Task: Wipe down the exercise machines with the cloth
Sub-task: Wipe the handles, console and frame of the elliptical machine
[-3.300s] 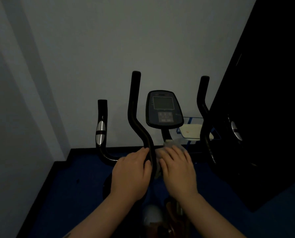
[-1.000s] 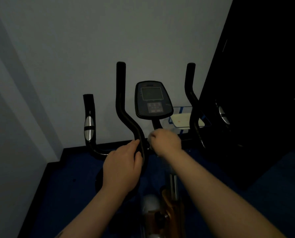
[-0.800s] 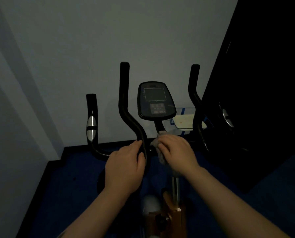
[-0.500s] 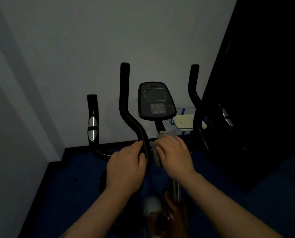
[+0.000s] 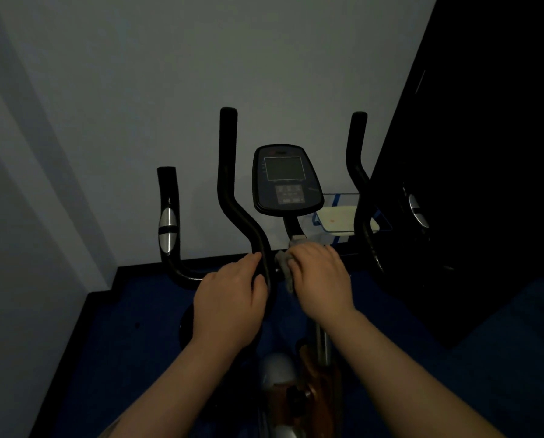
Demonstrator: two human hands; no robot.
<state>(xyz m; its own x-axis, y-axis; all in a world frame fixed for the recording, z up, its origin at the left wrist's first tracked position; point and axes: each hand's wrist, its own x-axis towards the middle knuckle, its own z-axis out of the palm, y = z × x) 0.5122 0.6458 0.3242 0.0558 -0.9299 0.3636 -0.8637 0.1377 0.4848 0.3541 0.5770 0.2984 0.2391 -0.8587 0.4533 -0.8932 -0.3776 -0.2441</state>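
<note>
Writing: the console (image 5: 288, 181) is showing a blank grey screen with a block of buttons under it; no brand or label is reading clearly in the dim light.
Exercise machine: the exercise bike (image 5: 232, 200) is standing in the room corner on blue floor (image 5: 131, 327), facing the pale wall (image 5: 201, 58), with black curved handlebars and a silver band on the far-left grip (image 5: 167, 230).
Cloth: the cloth (image 5: 284, 263) is looking pale grey and crumpled, sitting at the foot of the console stem, just right of the inner left bar, mostly under the right hand.
Right hand: the right hand (image 5: 322, 279) is lying on the cloth with fingers curling over it, close together, pressing it against the frame.
Left hand: the left hand (image 5: 229, 305) is gripping the inner left handlebar low down, fingers wrapping around it, thumb on the right side.
Hidden: the dark cabinet (image 5: 485, 153) is swallowing the right grips; the bike's orange body (image 5: 315, 390) is being cut off at the bottom edge; a clear tray (image 5: 340, 216) behind the console is holding something pale that I cannot tell.
</note>
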